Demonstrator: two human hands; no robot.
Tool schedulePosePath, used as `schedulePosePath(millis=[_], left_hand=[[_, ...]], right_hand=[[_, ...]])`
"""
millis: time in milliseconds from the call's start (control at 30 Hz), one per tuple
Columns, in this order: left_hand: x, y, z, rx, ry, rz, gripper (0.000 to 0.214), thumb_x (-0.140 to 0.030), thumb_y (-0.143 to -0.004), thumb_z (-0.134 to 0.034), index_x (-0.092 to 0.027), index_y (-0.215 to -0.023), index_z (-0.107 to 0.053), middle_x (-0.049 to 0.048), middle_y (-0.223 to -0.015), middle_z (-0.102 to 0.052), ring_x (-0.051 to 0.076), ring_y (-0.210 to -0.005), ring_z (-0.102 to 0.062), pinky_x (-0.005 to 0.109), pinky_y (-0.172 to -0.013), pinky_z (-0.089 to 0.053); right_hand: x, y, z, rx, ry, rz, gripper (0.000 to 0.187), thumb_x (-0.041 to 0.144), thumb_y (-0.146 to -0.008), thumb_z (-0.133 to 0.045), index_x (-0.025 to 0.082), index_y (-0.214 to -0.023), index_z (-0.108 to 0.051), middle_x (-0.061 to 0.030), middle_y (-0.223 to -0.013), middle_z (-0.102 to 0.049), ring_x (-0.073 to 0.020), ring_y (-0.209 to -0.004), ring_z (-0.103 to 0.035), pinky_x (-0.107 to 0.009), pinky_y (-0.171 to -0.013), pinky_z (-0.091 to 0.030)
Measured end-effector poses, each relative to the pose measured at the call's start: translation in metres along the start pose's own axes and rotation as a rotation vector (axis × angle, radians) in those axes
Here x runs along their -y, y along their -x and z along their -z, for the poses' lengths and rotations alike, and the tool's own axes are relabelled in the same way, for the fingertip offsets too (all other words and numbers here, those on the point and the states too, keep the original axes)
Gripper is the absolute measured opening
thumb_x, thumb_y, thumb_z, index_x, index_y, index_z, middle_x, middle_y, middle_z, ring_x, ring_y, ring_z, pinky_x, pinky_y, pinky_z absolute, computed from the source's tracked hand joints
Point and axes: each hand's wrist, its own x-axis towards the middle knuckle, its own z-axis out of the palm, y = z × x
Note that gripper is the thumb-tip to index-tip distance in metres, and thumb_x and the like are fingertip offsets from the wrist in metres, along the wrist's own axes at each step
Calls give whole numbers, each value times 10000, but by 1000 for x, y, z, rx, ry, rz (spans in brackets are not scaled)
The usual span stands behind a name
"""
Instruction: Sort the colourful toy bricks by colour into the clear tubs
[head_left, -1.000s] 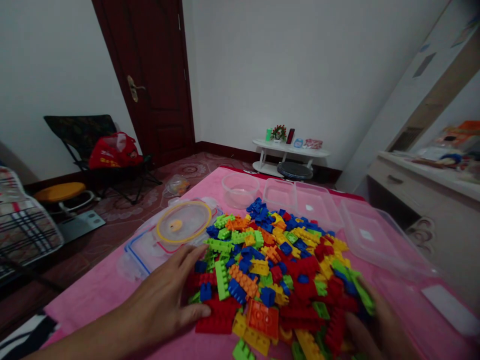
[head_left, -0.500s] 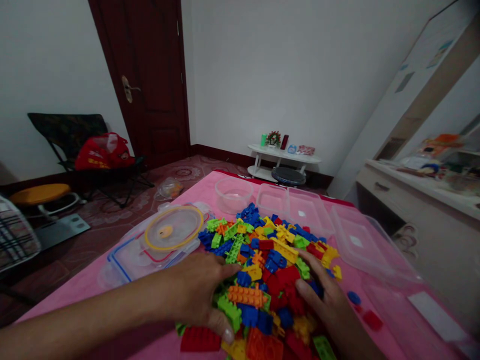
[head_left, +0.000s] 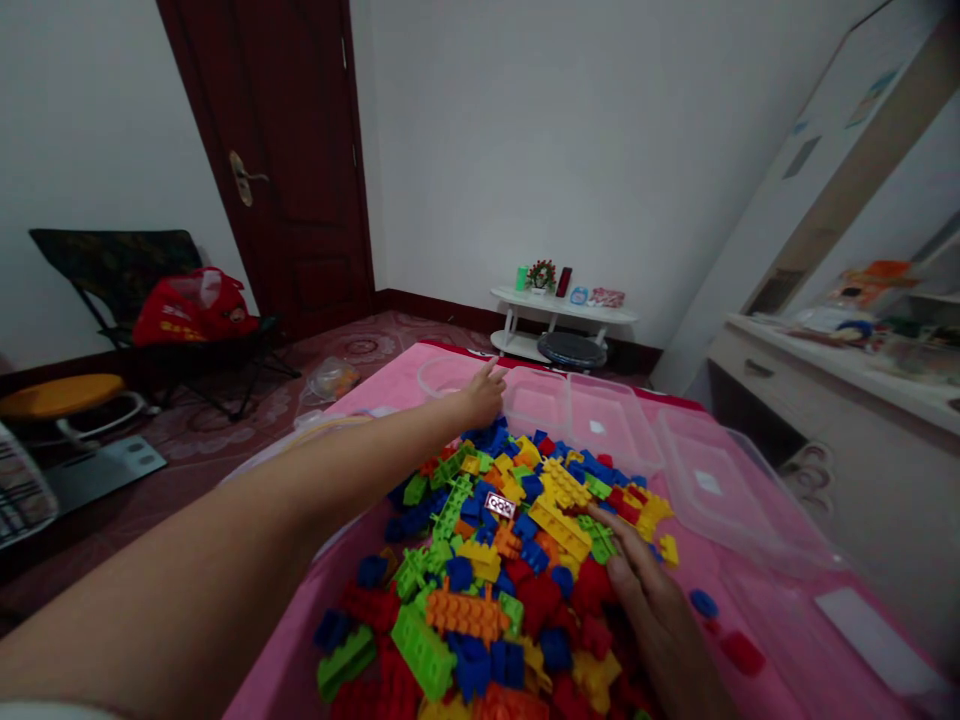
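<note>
A heap of colourful plastic building blocks (head_left: pixel 555 530) lies on the pink-covered table in front of me. My left hand (head_left: pixel 484 395) reaches across the heap to the right rim of a clear round container (head_left: pixel 435 375); its fingers look stretched out, and the thumb is partly hidden. A clear rectangular container (head_left: pixel 536 395) stands just right of those fingers. My right hand (head_left: pixel 649 580) rests on the right side of the heap, fingers apart, beside red and green blocks. An orange studded block (head_left: pixel 466 612) lies on top near the front.
More clear containers (head_left: pixel 611 420) line the table's back and right side. Lids (head_left: pixel 330 428) at the left are mostly behind my left forearm. A blue round piece (head_left: pixel 703 602) and a red block (head_left: pixel 742 652) lie apart at right. A white low table (head_left: pixel 562 305) stands by the wall.
My left hand has left the near left side of the heap and moved forward to the round container. My right hand stays at the heap's right side. More blocks show at the front left.
</note>
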Motion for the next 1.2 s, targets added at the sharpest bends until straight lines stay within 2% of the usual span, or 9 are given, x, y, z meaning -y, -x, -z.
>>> schedulePosePath(millis=[133,267,400,500,600,867,1067,1133,1200], left_hand=[[-4,-9,-22,21,-72,-55,312,-125,-684,-538,-142,-931,-727,133,-1111,-659,296,-1337,-324,547,-1149,-53],[-8,-13,-28,69,-80,-82,273,-114,-652,-576,-184,-859,-740,88,-1046,-699,299,-1312,-374,543,-1142,-107],[-11,-9,-21,108,-44,-130,193,-109,-690,-597,-156,-818,-733,128,-1014,-708,322,-1261,-435,536,-1092,-206],[-16,-1,-13,157,-7,-156,151,-117,-738,-580,-107,-792,-721,182,-933,-709,302,-1058,-591,473,-988,-360],[-22,6,-8,193,43,-168,203,-119,-801,-515,-73,-857,-706,214,-938,-695,281,-922,-642,412,-846,-456],[-18,5,-6,330,209,-190,234,-169,-794,-543,-79,-970,-669,203,-1002,-673,260,-891,-654,320,-738,-497],[-14,15,-2,322,354,-136,328,-168,-774,-553,-55,-1077,-611,219,-1107,-622,262,-968,-621,324,-812,-487],[-12,21,0,323,421,-120,336,-146,-759,-553,-71,-1083,-603,185,-1097,-637,240,-948,-624,307,-803,-489],[-12,27,5,336,501,-135,317,-112,-758,-528,-117,-1064,-610,106,-1060,-670,186,-910,-631,252,-782,-490]], right_hand=[[1,0,1,43,18,-55,557,550,-893,-352,270,-1367,-439,-31,-1431,-440,-238,-1341,-359,-446,-1102,-293],[2,-1,1,37,22,-47,578,571,-882,-345,254,-1353,-457,-45,-1402,-476,-239,-1312,-403,-436,-1093,-312],[4,-1,1,30,49,-22,575,572,-876,-351,251,-1335,-481,-49,-1378,-504,-242,-1286,-439,-423,-1068,-352],[5,-1,1,30,54,-22,578,572,-878,-342,242,-1331,-486,-53,-1370,-512,-239,-1288,-438,-419,-1063,-360],[4,-1,1,26,52,-21,571,566,-882,-340,238,-1324,-493,-54,-1371,-511,-237,-1301,-422,-420,-1069,-353],[0,-1,0,34,29,-35,577,577,-874,-353,247,-1326,-492,-43,-1388,-493,-235,-1319,-394,-428,-1100,-303],[4,-1,0,42,-2,-102,589,599,-868,-353,268,-1339,-474,-24,-1407,-470,-228,-1320,-394,-434,-1105,-292],[4,-1,-1,38,3,-106,587,604,-867,-351,273,-1334,-479,-15,-1406,-472,-222,-1322,-391,-426,-1105,-294],[3,-2,-1,30,26,-97,581,600,-873,-343,271,-1330,-485,-10,-1399,-481,-218,-1317,-399,-415,-1094,-317]])
